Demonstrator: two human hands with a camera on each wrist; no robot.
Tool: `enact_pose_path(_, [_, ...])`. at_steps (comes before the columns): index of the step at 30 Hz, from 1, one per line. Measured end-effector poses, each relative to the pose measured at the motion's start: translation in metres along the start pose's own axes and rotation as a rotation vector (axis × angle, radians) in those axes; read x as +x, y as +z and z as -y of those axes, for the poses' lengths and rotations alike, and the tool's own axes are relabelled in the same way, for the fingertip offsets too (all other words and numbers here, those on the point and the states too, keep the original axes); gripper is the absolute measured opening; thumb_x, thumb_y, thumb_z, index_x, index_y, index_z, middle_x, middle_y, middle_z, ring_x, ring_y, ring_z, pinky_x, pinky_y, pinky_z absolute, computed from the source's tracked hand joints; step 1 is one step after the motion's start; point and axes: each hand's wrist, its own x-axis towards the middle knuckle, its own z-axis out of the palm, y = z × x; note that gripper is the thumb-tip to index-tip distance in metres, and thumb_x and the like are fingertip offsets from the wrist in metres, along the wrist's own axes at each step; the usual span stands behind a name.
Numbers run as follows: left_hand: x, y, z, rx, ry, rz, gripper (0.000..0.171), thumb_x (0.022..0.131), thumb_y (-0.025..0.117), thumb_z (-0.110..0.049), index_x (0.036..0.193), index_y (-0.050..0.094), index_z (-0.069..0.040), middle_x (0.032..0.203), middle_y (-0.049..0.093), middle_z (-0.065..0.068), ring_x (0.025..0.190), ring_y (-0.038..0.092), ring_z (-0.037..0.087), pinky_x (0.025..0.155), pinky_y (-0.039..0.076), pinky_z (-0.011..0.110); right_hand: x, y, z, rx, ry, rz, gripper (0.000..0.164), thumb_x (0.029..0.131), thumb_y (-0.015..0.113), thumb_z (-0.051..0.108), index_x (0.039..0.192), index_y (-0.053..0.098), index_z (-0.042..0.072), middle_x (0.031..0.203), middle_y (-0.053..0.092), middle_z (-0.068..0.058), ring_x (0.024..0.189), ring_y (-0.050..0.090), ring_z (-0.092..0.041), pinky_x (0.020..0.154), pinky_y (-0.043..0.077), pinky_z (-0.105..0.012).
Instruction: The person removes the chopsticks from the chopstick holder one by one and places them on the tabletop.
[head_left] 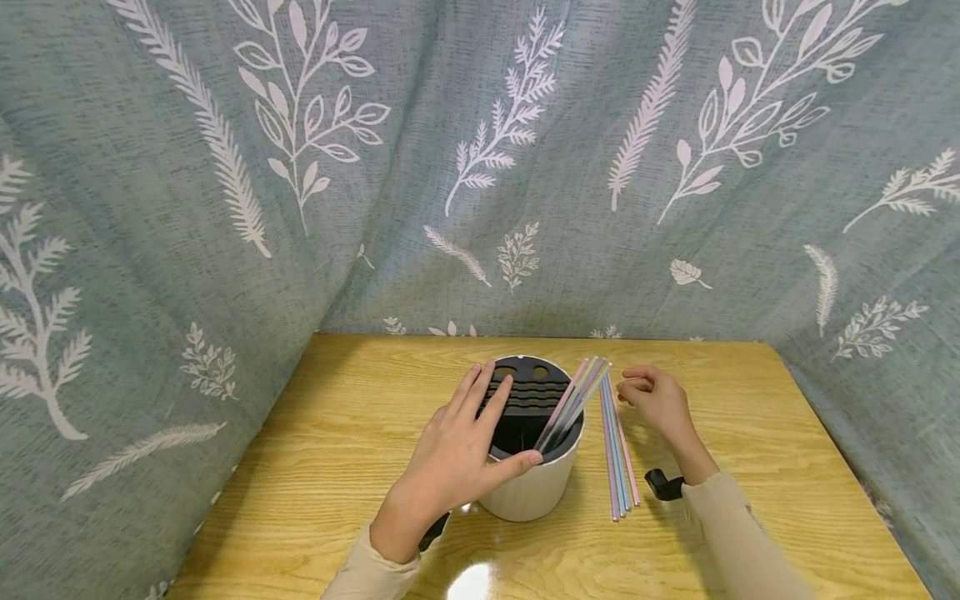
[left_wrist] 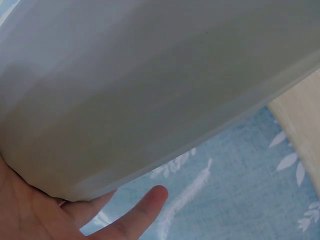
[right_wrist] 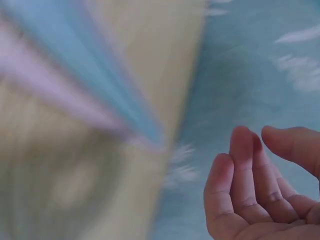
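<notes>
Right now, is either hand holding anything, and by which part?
Nothing is clearly gripped: the right hand is empty; the left hand , fingers spread, rests against the white round container at its rim.

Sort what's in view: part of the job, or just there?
Job:
- white container, left hand against it
- straws standing in it
- straws on the table, right hand near, holding nothing

Just there:
- wooden table
- leaf-patterned cloth
</notes>
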Motion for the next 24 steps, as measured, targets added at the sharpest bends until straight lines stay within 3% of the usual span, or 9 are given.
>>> enact_pose_path(6, [0.000, -0.001, 0.000, 0.000, 0.001, 0.000, 0.097, 0.089, 0.035, -0.083, 0.162, 0.022, -0.020, 0.168, 0.003, 0.002, 0.152, -0.004, 0.017, 0.098, 0.045, 0.055, -0.033, 0.001, 0.045, 0.176, -0.210, -0.040, 0.028, 0.097, 0.069, 0.013, 0.119, 0.066, -0.003, 0.103, 0.072, -0.021, 0.088, 0.072, -0.021, 0.078, 0.054, -0.023])
enact_pose_path(13, [0.000, 0.000, 0.000, -0.002, -0.005, 0.001, 0.097, 0.088, 0.034, -0.084, 0.162, 0.022, -0.020, 0.168, 0.003, 0.001, 0.152, -0.003, 0.017, 0.099, 0.044, 0.055, -0.069, 0.004, 0.084, 0.346, -0.389, -0.036, 0.023, 0.094, 0.068, -0.003, 0.116, 0.065, -0.006, 0.099, 0.072, -0.019, 0.087, 0.072, -0.017, 0.078, 0.055, -0.026])
enact_pose_path(18, [-0.001, 0.000, 0.001, 0.001, -0.006, 0.003, 0.098, 0.088, 0.034, -0.084, 0.162, 0.022, -0.021, 0.168, 0.003, 0.001, 0.152, -0.003, 0.018, 0.099, 0.044, 0.056, -0.084, 0.009, 0.096, 0.411, -0.463, -0.031, 0.027, 0.091, 0.067, -0.010, 0.117, 0.063, -0.009, 0.101, 0.072, -0.015, 0.092, 0.072, -0.019, 0.080, 0.055, -0.027])
enact_pose_path(24, [-0.001, 0.000, 0.001, 0.004, 0.003, -0.016, 0.098, 0.088, 0.035, -0.084, 0.161, 0.023, -0.019, 0.168, 0.004, 0.003, 0.152, 0.000, 0.019, 0.099, 0.044, 0.055, -0.089, 0.018, 0.100, 0.479, -0.493, -0.023, 0.028, 0.089, 0.066, -0.014, 0.117, 0.060, -0.013, 0.103, 0.071, -0.011, 0.094, 0.070, -0.016, 0.081, 0.055, -0.026])
